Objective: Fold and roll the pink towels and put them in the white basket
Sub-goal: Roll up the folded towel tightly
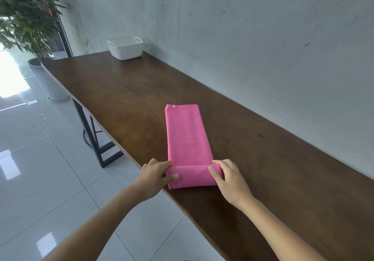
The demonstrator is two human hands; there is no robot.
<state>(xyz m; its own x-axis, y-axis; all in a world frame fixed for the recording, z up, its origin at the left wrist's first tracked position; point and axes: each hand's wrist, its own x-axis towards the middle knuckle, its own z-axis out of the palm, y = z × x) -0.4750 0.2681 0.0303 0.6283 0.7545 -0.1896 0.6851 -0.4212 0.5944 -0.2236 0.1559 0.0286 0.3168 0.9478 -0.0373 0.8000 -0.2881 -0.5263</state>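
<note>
Head view: a long dark wooden table (125,90) runs beside a grey, mottled concrete wall (263,27), and everything here is placed against that table. On its top, near the front edge, lies a pink towel (187,133) folded into a narrow strip that points toward the wall. The strip's near end is turned up into a short roll. The left hand (154,176) grips the roll's left end, fingers curled over the top and thumb on the front. The right hand (226,176) grips the right end in the same way. At the table's far left end, close to the wall, stands a white basket (125,48). Past that end a leafy potted plant (24,17) stands on glossy pale floor tiles (50,159), which reflect bright light. Black metal legs (101,149) show under the table.
</note>
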